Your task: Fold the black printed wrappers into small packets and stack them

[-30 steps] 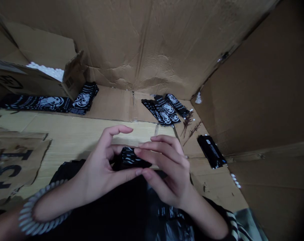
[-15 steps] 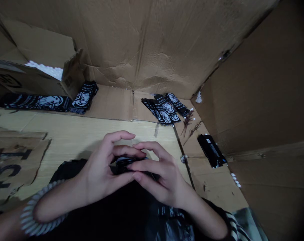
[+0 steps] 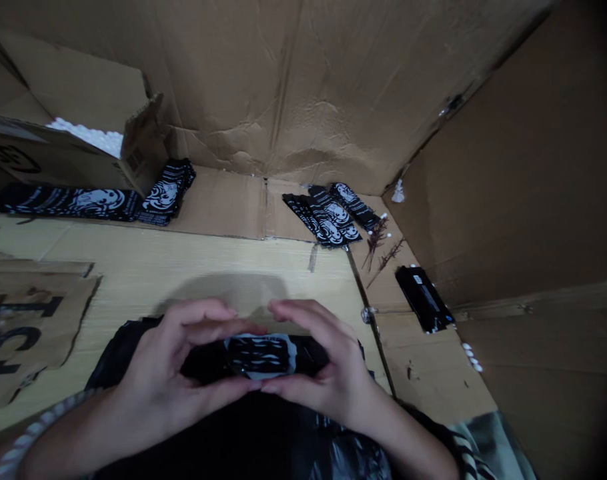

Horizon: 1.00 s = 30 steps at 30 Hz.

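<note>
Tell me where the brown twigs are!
Seen from the head, the dry brown twigs lie just right of the black printed packets, near the cardboard corner.

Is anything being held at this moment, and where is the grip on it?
Yes: a black printed packet, gripped at its two ends between fingers and thumbs of the left hand and right hand.

Illumination is dim and diffuse, with no visible lamp. A soft-edged shadow (image 3: pixel 223 293) lies at 12 o'clock beyond the left hand (image 3: pixel 163 360) and right hand (image 3: pixel 323 367), so the light comes from the 6 o'clock side. Vignetting darkens the 4 o'clock corner, wide-angle distortion bends the cardboard wall (image 3: pixel 533 167) at 3 o'clock, and faint glare marks the black plastic (image 3: pixel 348 460) at 6 o'clock.
</note>
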Tool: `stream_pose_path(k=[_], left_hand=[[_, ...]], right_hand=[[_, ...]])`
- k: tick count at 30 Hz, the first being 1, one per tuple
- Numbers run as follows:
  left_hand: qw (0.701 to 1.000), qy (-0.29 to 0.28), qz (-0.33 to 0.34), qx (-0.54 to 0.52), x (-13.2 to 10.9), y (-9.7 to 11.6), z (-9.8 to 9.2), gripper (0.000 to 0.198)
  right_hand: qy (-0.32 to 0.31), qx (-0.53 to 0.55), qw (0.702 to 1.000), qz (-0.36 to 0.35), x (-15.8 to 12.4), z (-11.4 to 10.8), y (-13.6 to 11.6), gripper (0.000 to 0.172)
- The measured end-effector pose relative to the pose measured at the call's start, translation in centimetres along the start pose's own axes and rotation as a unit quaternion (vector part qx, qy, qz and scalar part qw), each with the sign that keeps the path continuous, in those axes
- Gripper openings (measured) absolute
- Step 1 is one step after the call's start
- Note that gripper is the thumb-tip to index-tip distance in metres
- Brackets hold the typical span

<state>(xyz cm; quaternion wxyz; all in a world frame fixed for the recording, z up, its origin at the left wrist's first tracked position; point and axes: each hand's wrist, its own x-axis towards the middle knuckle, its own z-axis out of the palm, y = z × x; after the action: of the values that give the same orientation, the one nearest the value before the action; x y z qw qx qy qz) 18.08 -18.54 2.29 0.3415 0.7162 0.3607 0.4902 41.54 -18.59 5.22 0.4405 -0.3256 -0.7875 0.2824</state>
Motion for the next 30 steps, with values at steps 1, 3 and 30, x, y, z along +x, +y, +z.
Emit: stream_pose_path(k=[1, 3, 30], left_hand=[[1.0, 0.01, 0.004, 0.0, -0.2, 0.2, 0.0, 0.056], [0.999, 0.025, 0.021, 0.002, -0.6, 0.4, 0.1, 0.059], [0.998, -0.026, 0.046, 0.018, 0.0, 1.2, -0.9, 0.031]], right_hand=[[-0.003, 0.006, 1.0, -0.003, 0.0, 0.1, 0.1, 0.055], [-0.001, 0.019, 1.0, -0.017, -0.1, 0.4, 0.1, 0.041], [0.065, -0.016, 0.993, -0.1, -1.2, 1.5, 0.6, 0.019]])
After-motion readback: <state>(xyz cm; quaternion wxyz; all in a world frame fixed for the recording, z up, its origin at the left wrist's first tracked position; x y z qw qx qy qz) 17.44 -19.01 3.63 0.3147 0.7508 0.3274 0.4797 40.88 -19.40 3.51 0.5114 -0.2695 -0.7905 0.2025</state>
